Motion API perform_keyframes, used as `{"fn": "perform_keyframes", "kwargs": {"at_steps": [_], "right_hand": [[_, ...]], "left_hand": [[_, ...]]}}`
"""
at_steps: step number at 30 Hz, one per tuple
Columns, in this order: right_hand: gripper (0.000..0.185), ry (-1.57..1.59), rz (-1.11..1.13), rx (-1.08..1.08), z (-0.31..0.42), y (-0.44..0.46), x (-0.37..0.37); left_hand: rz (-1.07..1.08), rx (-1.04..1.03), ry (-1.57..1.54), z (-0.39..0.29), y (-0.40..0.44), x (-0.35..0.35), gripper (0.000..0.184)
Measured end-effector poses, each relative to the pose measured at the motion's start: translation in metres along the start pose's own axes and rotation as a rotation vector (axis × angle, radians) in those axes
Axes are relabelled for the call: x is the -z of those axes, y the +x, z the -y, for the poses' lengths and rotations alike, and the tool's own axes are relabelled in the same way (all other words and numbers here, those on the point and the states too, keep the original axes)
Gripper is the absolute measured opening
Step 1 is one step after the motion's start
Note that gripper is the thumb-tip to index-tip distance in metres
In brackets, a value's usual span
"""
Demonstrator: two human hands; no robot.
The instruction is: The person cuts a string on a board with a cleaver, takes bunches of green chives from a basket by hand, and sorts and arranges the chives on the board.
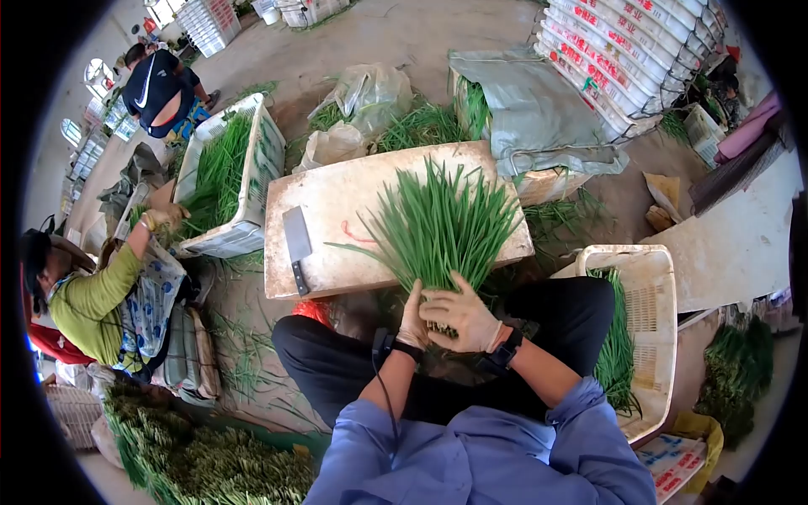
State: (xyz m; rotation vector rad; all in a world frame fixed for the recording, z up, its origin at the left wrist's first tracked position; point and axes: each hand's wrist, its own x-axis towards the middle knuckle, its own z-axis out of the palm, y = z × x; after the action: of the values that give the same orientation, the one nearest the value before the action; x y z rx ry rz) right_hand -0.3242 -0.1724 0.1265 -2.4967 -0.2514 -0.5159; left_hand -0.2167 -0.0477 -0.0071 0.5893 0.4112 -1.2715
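A large bunch of garlic chives (442,223) fans out over the near edge of a worn white block used as a table (337,185). My left hand (412,318), in a pale glove, is pressed against the left side of the bunch near its cut ends. Across the front and right side of the ends lies my right hand (465,316), gloved too, its fingers curved round the stalks. Between them the two hands grip the bunch above my lap. A cleaver (297,244) with a black handle rests on the block's left part, beside a red strand (358,233).
White crates of chives stand at the left (273,139) and beside my right knee (652,328). Behind the block are plastic bags (370,97) and a covered crate (526,93). A co-worker in green (93,307) sits at left; another person (160,88) bends farther back. Bundled chives (202,454) lie at lower left.
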Motion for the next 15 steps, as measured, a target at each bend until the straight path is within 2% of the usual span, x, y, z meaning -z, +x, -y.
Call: {"fn": "perform_keyframes", "kwargs": {"at_steps": [1, 2, 3, 5, 8, 9, 11, 14, 15], "right_hand": [[0.027, 0.034, -0.073, -0.044, 0.0, -0.003, 0.004], [0.023, 0.056, -0.221, -0.124, -0.005, -0.008, 0.007], [0.018, -0.008, -0.348, -0.203, -0.011, -0.014, 0.011], [0.019, 0.039, -0.508, -0.556, -0.031, -0.03, 0.003], [0.028, 0.235, -0.239, -0.94, -0.044, -0.045, -0.004], [0.038, 0.204, -0.199, -0.95, -0.043, -0.044, -0.009], [0.037, 0.167, -0.108, -0.997, -0.042, -0.042, -0.018], [0.039, -0.019, -0.056, -0.906, -0.041, -0.039, -0.028], [0.038, 0.026, -0.035, -0.92, -0.044, -0.04, -0.029]], "left_hand": [[-0.054, 0.0, -0.002, 0.002, 0.001, -0.002, 0.064], [0.059, -0.015, -0.012, 0.003, 0.008, 0.006, 0.068], [0.083, -0.015, -0.005, 0.004, 0.005, 0.002, 0.069], [0.132, -0.016, 0.013, 0.004, -0.007, -0.017, 0.071], [0.132, -0.014, -0.011, 0.004, -0.01, -0.022, 0.069], [0.125, -0.016, -0.022, 0.005, -0.009, -0.02, 0.068], [0.13, -0.007, -0.046, 0.007, -0.007, -0.015, 0.066], [0.122, -0.018, -0.033, 0.01, -0.002, -0.007, 0.065], [0.115, -0.026, -0.02, 0.01, -0.003, -0.006, 0.065]]}}
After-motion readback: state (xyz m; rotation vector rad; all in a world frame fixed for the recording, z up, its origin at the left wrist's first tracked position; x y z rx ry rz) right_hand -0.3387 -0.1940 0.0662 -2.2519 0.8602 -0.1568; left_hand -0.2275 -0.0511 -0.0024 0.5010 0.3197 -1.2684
